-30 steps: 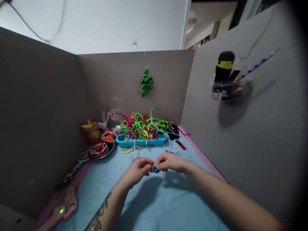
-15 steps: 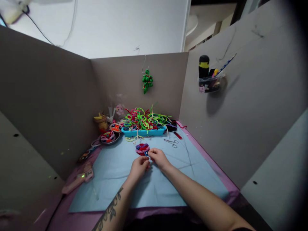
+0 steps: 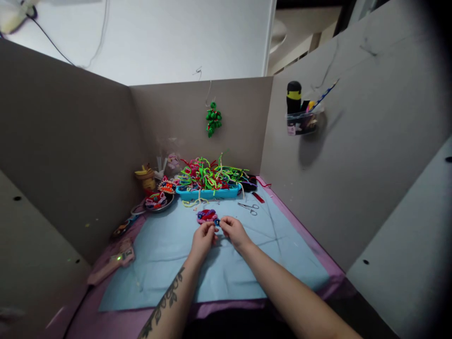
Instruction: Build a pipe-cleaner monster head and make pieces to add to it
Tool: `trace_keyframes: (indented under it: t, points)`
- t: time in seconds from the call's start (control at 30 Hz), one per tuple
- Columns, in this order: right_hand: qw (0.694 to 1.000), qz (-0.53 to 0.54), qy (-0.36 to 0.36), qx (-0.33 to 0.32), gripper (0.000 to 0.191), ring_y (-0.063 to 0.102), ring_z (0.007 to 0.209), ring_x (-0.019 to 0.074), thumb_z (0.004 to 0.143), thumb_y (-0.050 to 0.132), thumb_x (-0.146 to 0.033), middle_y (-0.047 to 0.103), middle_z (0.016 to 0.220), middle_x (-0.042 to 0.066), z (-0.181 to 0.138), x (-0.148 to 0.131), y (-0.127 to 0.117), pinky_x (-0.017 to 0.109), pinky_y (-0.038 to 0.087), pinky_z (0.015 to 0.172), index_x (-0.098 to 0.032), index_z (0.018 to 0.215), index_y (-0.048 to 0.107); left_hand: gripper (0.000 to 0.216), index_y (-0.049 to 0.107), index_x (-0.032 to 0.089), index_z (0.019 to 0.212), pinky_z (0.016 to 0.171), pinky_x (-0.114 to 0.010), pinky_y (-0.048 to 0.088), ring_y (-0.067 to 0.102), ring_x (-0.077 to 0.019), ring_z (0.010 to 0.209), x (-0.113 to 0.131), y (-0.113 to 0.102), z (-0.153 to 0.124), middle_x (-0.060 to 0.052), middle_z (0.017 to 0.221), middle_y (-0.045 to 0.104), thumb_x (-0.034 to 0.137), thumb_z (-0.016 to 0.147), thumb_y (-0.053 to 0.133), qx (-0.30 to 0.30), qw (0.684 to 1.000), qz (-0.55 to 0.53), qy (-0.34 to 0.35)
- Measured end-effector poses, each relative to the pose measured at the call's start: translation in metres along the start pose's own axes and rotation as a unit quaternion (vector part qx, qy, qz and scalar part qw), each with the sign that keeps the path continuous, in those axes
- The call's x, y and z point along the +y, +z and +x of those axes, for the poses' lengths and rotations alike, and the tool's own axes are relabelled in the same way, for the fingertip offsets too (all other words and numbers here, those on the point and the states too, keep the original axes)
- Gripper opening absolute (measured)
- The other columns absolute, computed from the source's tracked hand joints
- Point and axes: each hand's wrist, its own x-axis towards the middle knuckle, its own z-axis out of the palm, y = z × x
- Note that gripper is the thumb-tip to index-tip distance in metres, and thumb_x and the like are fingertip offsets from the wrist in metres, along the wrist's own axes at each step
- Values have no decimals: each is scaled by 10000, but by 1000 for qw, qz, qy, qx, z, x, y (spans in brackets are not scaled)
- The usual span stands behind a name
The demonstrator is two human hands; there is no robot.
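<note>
The fingers of the right hand (image 3: 234, 231) pinch a small blue piece (image 3: 217, 222), out in front of the turquoise tray (image 3: 208, 193); those of the left hand (image 3: 203, 239) are curled in close beside it (whether they grip it too, I cannot tell). A red and purple fuzzy piece (image 3: 206, 216) lies between the hands and the tray. Scissors (image 3: 252, 207) lie to the tray's front right, a metal bowl (image 3: 166, 206) stands left of it, and a green ornament (image 3: 213, 120) hangs above it

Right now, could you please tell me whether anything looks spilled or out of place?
Only mildly untidy: the tangled fuzzy strands overflow the blue tray, and a yellow strand lies outside it on the blue cloth.
</note>
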Motion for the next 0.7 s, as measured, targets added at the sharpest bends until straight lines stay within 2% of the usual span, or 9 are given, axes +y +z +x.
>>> trace_keyframes:
  t: [0.13, 0.23, 0.3, 0.4, 0.47, 0.7]
  points:
    - [1000, 10, 20, -17, 253, 322, 387, 66, 664, 672, -399, 433, 422, -84, 1, 1, -1, 215, 205, 411, -184, 614, 549, 271, 637, 139, 856, 403, -193, 394, 521, -84, 449, 2, -1, -1, -8, 680, 651, 376, 726, 650, -10, 999, 17, 31]
    - [999, 15, 38, -29, 244, 320, 376, 64, 639, 678, -388, 443, 417, -79, 1, 0, -1, 215, 206, 402, -181, 600, 554, 263, 655, 131, 896, 416, -201, 397, 532, -103, 463, 1, -3, -1, -4, 631, 641, 347, 750, 623, -11, 998, 31, 52]
    - [998, 19, 46, -32, 232, 318, 373, 63, 629, 675, -373, 440, 411, -79, 1, 0, -1, 213, 208, 400, -182, 589, 550, 292, 660, 135, 971, 473, -219, 442, 585, -129, 545, 1, -5, 0, -39, 727, 691, 313, 743, 624, -9, 997, 41, 69]
    - [997, 24, 56, -39, 208, 323, 376, 63, 616, 669, -349, 450, 412, -75, 2, -1, 0, 211, 210, 402, -181, 580, 551, 353, 673, 160, 1051, 649, -262, 504, 646, -168, 764, 3, -8, 0, -94, 1029, 720, 240, 708, 641, -10, 994, 58, 95]
    - [997, 28, 62, -41, 195, 325, 374, 64, 609, 663, -339, 455, 410, -73, 2, -1, 0, 212, 208, 402, -181, 580, 553, 359, 689, 165, 1050, 702, -277, 504, 646, -182, 824, 4, -9, -1, -102, 1090, 714, 212, 697, 642, -11, 992, 71, 101]
    - [996, 37, 74, -37, 166, 318, 363, 70, 614, 631, -322, 426, 380, -79, 2, -1, -1, 221, 189, 402, -190, 578, 538, 297, 706, 157, 959, 618, -267, 491, 634, -182, 725, 2, -9, 0, -58, 846, 733, 212, 671, 662, -10, 991, 93, 100]
